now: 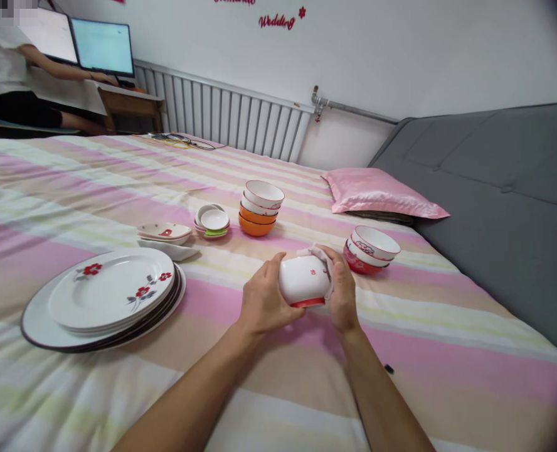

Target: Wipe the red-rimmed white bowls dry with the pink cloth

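A white bowl (300, 279) with a red foot and a small red mark is held above the bed, tilted so its outer side faces me. My left hand (265, 298) grips its left side, thumb near the foot. On the other side my right hand (342, 292) presses a pale cloth (324, 256) against the bowl; the fingers behind it are hidden. Just right of that hand stands a short stack of bowls (372, 246), white above red. A taller stack of white and orange bowls (258, 210) is beyond my left hand.
Stacked plates (104, 289) lie at the left, near oval dishes (164, 231) and small dishes (212, 220). A pink pillow (382, 191) rests by the grey headboard (495, 182). Cables (189, 142) lie at the far edge. A person (5, 69) sits at monitors.
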`<action>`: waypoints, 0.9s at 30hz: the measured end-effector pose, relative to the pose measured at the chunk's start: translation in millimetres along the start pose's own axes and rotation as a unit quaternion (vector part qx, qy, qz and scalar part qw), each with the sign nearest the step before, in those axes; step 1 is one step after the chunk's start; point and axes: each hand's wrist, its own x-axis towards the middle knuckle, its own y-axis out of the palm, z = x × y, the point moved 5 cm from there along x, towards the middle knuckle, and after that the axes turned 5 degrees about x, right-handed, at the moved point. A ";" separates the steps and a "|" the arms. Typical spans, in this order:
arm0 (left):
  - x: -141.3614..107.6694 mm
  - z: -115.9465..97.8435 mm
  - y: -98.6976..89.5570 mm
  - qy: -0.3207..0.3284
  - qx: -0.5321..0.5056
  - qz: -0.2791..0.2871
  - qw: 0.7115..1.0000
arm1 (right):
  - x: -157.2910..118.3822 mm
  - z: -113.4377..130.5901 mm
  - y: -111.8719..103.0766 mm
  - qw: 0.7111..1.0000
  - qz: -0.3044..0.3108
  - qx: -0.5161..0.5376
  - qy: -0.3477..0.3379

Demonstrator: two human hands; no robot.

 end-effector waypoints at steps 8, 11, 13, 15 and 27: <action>-2.4 0.2 2.5 -0.032 0.046 0.028 0.998 | -10.3 34.7 18.1 0.964 0.081 -0.222 -0.119; -3.0 -0.8 3.0 -0.037 0.042 0.028 0.998 | -15.0 39.1 26.9 0.944 0.105 -0.280 -0.141; -3.4 -0.7 3.7 -0.040 0.035 0.023 0.998 | -18.4 41.1 32.9 0.930 0.114 -0.313 -0.157; -3.6 1.2 5.1 -0.053 0.046 0.025 0.997 | -22.3 43.4 39.7 0.915 0.126 -0.340 -0.175; -2.5 2.2 4.1 -0.079 0.041 0.016 0.996 | -26.2 43.5 46.1 0.891 0.106 -0.375 -0.232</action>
